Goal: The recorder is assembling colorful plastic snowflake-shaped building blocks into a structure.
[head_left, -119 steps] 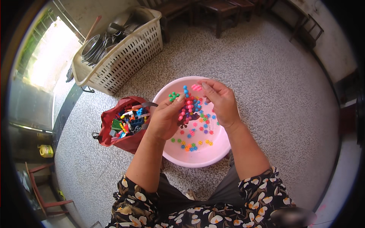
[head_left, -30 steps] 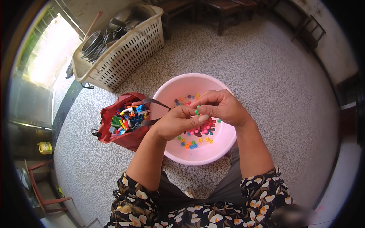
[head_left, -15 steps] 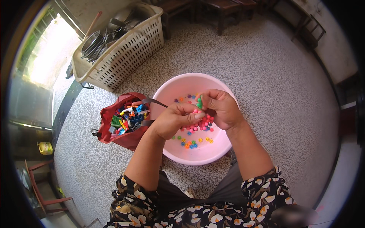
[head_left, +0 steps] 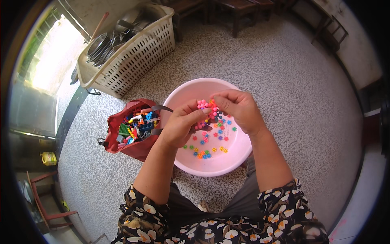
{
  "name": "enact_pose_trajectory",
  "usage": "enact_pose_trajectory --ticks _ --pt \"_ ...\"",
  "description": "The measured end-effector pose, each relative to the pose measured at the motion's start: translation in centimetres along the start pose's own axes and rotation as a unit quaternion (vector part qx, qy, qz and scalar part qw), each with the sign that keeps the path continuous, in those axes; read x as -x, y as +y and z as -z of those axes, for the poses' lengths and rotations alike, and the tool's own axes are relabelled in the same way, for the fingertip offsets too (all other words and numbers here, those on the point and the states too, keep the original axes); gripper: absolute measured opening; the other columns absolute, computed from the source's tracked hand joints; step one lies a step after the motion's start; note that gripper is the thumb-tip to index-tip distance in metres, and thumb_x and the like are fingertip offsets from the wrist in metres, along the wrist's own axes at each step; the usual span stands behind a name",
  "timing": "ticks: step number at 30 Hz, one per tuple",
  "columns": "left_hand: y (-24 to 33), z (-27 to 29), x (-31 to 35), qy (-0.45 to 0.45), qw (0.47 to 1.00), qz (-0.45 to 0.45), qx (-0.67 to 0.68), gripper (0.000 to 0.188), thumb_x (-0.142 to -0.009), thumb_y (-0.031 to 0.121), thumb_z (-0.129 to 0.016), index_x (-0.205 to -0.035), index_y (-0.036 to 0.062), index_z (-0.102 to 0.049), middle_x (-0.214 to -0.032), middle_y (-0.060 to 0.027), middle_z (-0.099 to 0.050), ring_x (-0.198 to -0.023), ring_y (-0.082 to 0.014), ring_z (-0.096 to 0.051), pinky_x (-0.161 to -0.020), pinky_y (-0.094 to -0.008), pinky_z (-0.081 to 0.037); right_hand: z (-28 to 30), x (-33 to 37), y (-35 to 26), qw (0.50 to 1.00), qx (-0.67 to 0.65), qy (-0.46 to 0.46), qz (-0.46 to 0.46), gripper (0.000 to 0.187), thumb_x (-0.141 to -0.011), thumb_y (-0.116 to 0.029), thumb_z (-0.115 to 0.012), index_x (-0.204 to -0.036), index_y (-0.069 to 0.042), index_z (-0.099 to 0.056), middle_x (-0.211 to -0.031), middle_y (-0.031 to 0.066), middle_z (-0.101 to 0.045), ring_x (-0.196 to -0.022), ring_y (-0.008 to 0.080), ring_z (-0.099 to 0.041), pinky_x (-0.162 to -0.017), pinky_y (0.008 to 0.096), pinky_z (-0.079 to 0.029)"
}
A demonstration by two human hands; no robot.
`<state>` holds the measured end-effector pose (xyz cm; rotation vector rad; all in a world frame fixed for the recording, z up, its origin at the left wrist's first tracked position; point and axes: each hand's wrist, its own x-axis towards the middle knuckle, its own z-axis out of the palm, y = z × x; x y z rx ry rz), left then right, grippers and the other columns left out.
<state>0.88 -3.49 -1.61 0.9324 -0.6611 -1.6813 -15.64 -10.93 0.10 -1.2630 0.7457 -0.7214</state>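
Observation:
Above the pink basin [head_left: 191,87], my left hand [head_left: 185,124] is closed on a cluster of joined knobby flower-shaped plastic pieces [head_left: 204,105], mostly pink with some yellow. At the cluster's upper right, the thumb and finger of my right hand [head_left: 239,110] pinch an orange flower-shaped piece [head_left: 213,102], which touches the cluster or nearly so. My fingers partly hide both. Loose flower-shaped pieces [head_left: 202,155] in blue, orange, yellow, green and pink lie scattered on the basin's bottom.
Left of the basin, touching or almost touching it, stands a red bag [head_left: 140,152] full of mixed toy bricks. A white slatted basket [head_left: 134,61] with metal pans is farther back. Dark wooden stools [head_left: 235,10] line the far wall; a yellow container [head_left: 48,158] stands far left.
The green piece at my right fingertips is no longer visible there; an orange one is. My left hand has turned the pink cluster up and left, and more loose pieces show in the basin.

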Motion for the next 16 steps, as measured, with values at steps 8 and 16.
enact_pose_trajectory --ticks 8,16 --pt "-0.2 0.0 0.0 0.028 0.991 -0.052 -0.124 0.02 -0.086 0.017 -0.058 -0.101 0.0024 -0.058 -0.087 -0.0037 -0.063 -0.078 -0.0095 -0.058 -0.069 -0.0218 -0.045 0.6 -0.2 0.4 0.995 0.081 -0.052 0.011 0.017 -0.078 -0.01 -0.069 -0.09 0.002 -0.066 -0.082 0.006 -0.066 -0.074 0.0093 -0.06 -0.07 0.0223 -0.049" --pt "0.8 0.4 0.2 -0.035 0.998 0.026 -0.045 0.021 -0.085 0.017 -0.057 -0.099 0.0012 -0.059 -0.084 -0.0054 -0.063 -0.074 -0.0103 -0.059 -0.062 -0.0237 -0.048 0.8 0.0 0.6 0.997 0.001 -0.072 -0.013 0.017 -0.083 -0.015 -0.065 -0.086 0.001 -0.066 -0.08 0.0057 -0.065 -0.073 0.0098 -0.059 -0.068 0.0227 -0.047"
